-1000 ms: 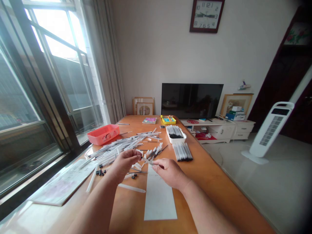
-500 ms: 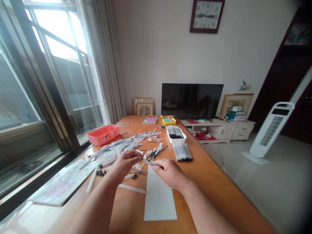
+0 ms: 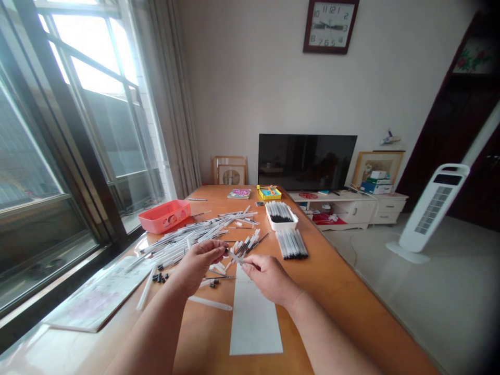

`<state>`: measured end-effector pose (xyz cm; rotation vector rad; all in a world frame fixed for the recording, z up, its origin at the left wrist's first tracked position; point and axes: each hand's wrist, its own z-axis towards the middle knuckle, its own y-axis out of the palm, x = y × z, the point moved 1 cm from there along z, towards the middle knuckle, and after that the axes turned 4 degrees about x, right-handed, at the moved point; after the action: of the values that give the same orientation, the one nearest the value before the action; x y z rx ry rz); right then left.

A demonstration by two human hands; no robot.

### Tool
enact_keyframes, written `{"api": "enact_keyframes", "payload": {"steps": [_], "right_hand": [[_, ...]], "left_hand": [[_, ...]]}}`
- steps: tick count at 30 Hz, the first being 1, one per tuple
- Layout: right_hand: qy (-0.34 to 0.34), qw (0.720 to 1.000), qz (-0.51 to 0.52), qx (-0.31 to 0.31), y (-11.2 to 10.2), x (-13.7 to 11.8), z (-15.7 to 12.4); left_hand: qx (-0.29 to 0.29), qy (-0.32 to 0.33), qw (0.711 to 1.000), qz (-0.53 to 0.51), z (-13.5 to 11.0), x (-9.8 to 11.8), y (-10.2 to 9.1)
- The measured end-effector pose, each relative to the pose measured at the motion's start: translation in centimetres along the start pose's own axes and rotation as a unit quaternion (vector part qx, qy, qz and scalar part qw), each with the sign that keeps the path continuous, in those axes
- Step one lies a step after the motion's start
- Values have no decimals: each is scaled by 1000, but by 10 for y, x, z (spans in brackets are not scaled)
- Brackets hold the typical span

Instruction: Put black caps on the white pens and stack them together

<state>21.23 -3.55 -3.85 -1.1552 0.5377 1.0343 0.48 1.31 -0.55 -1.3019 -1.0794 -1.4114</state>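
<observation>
My left hand is closed, thumb and fingers pinching the dark end of a slim whitish pen. At its other end, my right hand grips the same pen between thumb and fingers. The pen is held slanted above the table; its ends are partly hidden by my fingers. Just beyond my hands lie loose white pen caps and dark-tipped refills. A long strip of white paper lies under my right hand. Small black plugs sit near my left wrist, beside a clear pen barrel.
A big heap of pen parts spreads across the table. Beyond stand a red basket and a white tray of pens. A row of pens lies before the tray. A booklet is at the left edge.
Little differs. Both hands keep their pinch on the pen, and my right hand has shifted very slightly left. The whole view has moved a touch.
</observation>
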Motion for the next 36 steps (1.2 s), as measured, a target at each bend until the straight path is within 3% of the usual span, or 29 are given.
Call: {"api": "enact_keyframes", "payload": {"steps": [9, 15, 18, 23, 29, 36], "right_hand": [[5, 999, 32, 7, 1, -4, -1], [83, 978, 186, -48, 9, -9, -1], [113, 962, 244, -52, 13, -14, -2], [136, 960, 246, 7, 13, -12, -1], [152, 959, 237, -3, 10, -10, 2], [130, 965, 228, -13, 11, -15, 0]], "left_hand": [[3, 10, 1000, 17, 2, -7, 3], [-43, -1, 994, -96, -2, 0, 5], [-30, 3, 994, -107, -2, 0, 7], [8, 5, 995, -104, 0, -4, 10], [-31, -23, 989, -145, -5, 2, 12], [68, -19, 994, -84, -4, -4, 15]]}}
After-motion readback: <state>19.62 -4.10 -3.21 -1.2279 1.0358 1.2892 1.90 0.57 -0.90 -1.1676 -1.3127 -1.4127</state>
